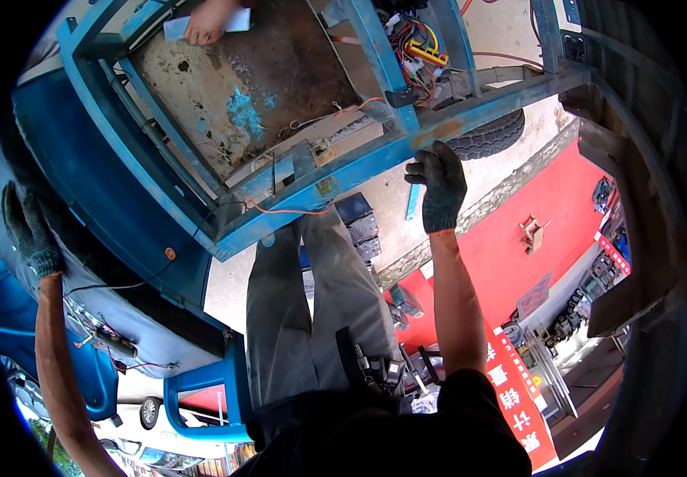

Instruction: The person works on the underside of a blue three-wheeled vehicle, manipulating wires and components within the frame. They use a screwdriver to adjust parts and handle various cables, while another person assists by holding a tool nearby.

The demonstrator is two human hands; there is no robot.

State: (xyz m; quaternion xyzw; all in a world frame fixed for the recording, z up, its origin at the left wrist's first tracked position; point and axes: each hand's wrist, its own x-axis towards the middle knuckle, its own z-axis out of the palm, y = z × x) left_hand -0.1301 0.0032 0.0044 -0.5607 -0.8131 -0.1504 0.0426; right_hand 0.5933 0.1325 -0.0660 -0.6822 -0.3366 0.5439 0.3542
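Note:
My left hand, in a dark knit glove, lies flat with its fingers stretched along the grey upholstered-looking edge beside a curved blue panel. On the right, my gloved right hand is at the near rail of a blue metal frame, its fingers loosely bent and slightly apart. Nothing shows between them; whether they touch the rail is hard to tell. A narrow light-blue strip appears just below those fingers. Inside the frame is a rusty, stained metal plate with blue paint patches.
Another person's hand presses a pale flat piece on the plate's far end. Coloured wiring sits in the frame's right bay. An orange wire runs along the rail. A tyre lies beyond; dark batteries stand below.

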